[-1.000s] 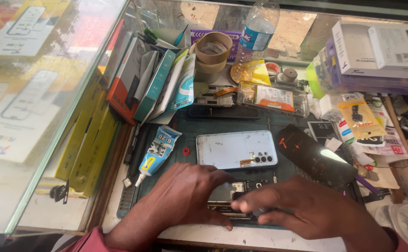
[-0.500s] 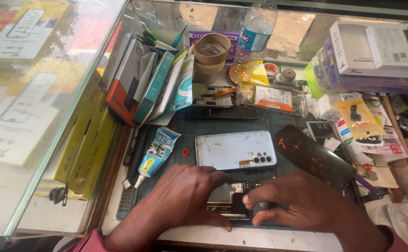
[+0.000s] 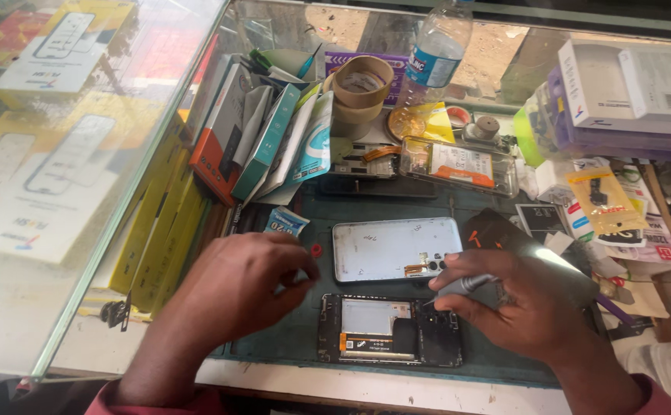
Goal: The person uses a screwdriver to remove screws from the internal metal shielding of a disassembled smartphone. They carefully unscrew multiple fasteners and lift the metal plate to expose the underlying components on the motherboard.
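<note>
step: unscrewing opened phone (image 3: 389, 329) | right hand (image 3: 523, 303) pinches grey screwdriver (image 3: 466, 285), keep it upright | left hand (image 3: 243, 288) curled, contents hidden; steady the near-left frame

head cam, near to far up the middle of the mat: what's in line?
Opened black phone with exposed internals → detached silver-blue back cover → clear plastic phone case → stacked brown tape rolls → clear plastic water bottle.

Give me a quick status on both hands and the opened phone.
Right hand grips a slim metal tool, tip near the opened phone. Left hand loosely curled beside the phone, holding nothing visible. Detached back cover lies just behind.
</note>
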